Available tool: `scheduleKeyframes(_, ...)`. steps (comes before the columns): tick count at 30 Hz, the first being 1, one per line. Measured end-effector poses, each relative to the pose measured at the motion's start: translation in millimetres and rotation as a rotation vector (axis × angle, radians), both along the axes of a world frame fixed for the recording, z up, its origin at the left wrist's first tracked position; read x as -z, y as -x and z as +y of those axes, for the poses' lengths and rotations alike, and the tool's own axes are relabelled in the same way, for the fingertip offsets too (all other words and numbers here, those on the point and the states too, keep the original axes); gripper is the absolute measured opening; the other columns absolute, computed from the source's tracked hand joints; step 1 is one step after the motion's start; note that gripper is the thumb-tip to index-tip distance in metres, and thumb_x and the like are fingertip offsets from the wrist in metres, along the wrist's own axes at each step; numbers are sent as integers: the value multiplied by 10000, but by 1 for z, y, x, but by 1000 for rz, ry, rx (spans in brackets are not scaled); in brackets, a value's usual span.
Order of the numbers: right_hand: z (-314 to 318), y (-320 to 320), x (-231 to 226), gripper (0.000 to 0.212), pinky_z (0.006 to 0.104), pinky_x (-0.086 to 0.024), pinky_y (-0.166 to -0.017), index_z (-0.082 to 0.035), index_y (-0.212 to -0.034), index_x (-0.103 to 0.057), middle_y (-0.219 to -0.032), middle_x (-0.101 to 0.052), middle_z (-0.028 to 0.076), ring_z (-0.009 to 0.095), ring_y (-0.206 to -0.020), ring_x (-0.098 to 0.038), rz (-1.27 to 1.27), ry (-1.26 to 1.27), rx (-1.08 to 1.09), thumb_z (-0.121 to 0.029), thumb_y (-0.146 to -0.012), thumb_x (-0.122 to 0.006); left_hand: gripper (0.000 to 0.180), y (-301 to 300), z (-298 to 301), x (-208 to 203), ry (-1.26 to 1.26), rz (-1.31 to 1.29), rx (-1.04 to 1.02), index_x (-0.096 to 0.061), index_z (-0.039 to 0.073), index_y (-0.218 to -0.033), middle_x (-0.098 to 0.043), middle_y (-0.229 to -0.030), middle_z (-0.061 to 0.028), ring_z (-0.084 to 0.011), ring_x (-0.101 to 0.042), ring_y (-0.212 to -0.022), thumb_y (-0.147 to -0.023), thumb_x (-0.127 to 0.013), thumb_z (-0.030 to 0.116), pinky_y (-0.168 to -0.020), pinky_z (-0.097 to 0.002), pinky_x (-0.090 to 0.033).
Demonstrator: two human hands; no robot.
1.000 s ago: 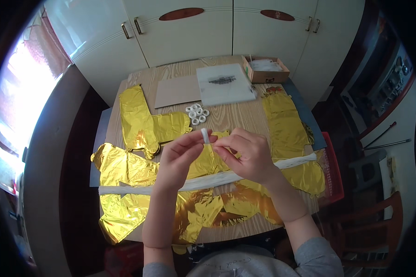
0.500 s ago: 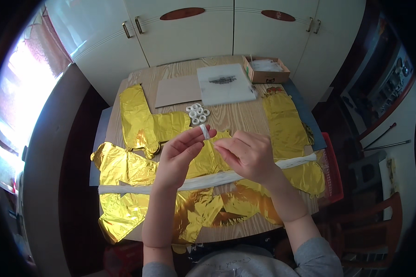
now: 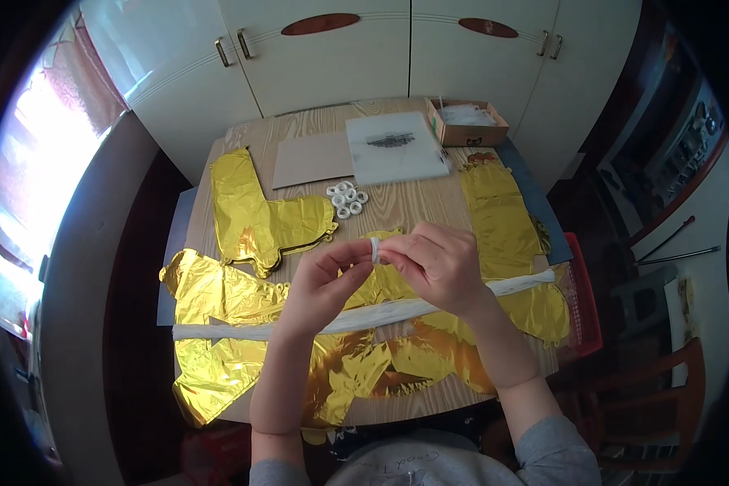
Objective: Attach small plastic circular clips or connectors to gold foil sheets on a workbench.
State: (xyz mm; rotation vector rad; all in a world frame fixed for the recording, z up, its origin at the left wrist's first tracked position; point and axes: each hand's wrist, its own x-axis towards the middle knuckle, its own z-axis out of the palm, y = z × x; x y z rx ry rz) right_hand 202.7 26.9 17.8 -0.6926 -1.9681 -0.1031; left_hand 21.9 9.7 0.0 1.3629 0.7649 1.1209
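Note:
A small band of white ribbon (image 3: pixel 375 250) goes round the fingertips of my left hand (image 3: pixel 329 278), whose thumb sits close below. My right hand (image 3: pixel 439 263) is closed in a pinch at the band's right side, its fingertips touching the ribbon. Both hands are raised over the middle of the table, above gold foil balloons (image 3: pixel 368 287) lying flat. Under my wrists a long bundle of white ribbon strands (image 3: pixel 373 317) stretches across the table. Several small white ribbon rings (image 3: pixel 360 197) lie clustered just beyond my hands.
A stack of flat gold foil balloons (image 3: pixel 239 202) lies at the left, another foil pile (image 3: pixel 502 211) at the right. Farther back are a brown cardboard sheet (image 3: pixel 312 158), a whitish plastic packet (image 3: pixel 397 166) and a cardboard box (image 3: pixel 470 134). A red basket (image 3: pixel 585 300) stands beside the table's right edge.
My left hand has turned and shifted slightly down and right. My right fingertips have come against the white ribbon, where a gap was before.

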Motion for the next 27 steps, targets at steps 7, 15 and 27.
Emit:
scheduleKeyframes(7,3,1,9,84,263,-415,-433,-97,-752,-629,-602,-520,9,154,-492,-536,185,264,-125,-137,-715,-694,199,-2,-1,-7,66,-90,55,-581,-39,-1019,-633,-938,-87,-119,-589,-898,-825,-570,0,-785,-219,-466)
scheduleKeyframes(15,11,0,10,52,251,-416,-459,-71,-788,-637,-633,-552,34,125,-508,-532,255,465,-196,-118,-774,-653,146,-4,-2,-5,136,-169,34,-607,-24,-923,-634,-854,-80,-135,-605,-801,-778,-599,-7,-756,-243,-464)
scheduleKeyframes(27,-5,21,17,80,282,-387,-422,-100,-748,-594,-590,-488,0,156,-490,-511,-19,-27,73,-119,-709,-661,201,0,6,-1,42,-291,-144,-583,-47,-1032,-634,-934,-110,-147,-589,-915,-851,-532,25,-845,-259,-439)
